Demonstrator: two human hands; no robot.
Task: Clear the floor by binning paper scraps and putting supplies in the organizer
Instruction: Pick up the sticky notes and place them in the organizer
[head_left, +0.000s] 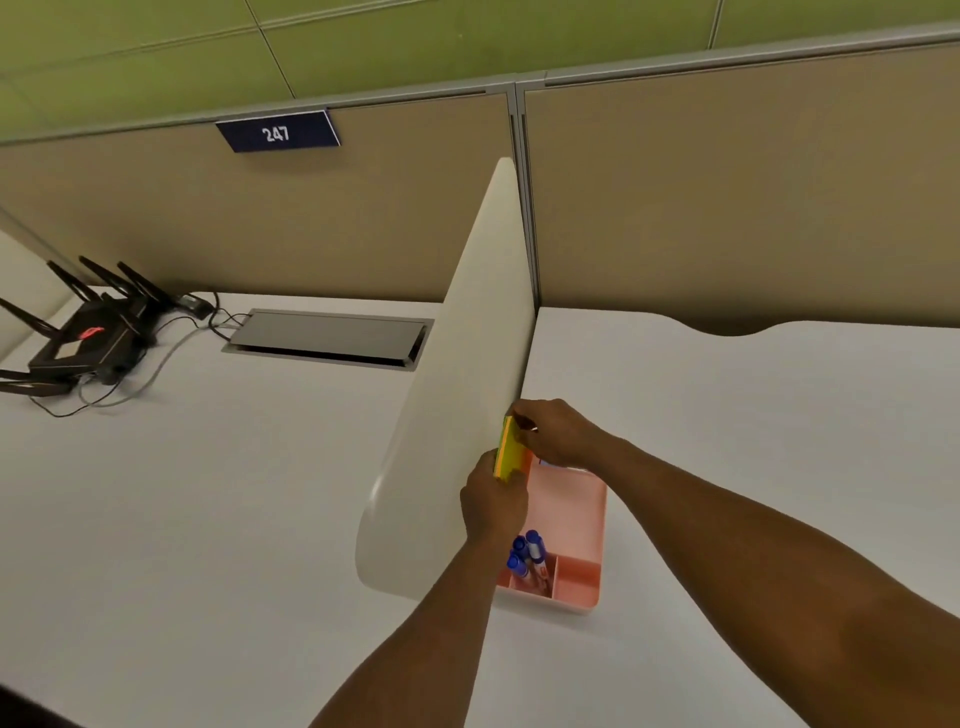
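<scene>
Both hands' grip, left hand (493, 506) and right hand (558, 434), around sticky-note pad (506, 449) above pink organizer (576, 512).

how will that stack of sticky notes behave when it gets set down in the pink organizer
The sticky note stack is probably light: both hands pinch it by its edges alone. It keeps a flat block shape on edge, so likely fairly stiff, though loose sheets might fan. Released upright over the pink organizer, it would probably tip flat.
</scene>
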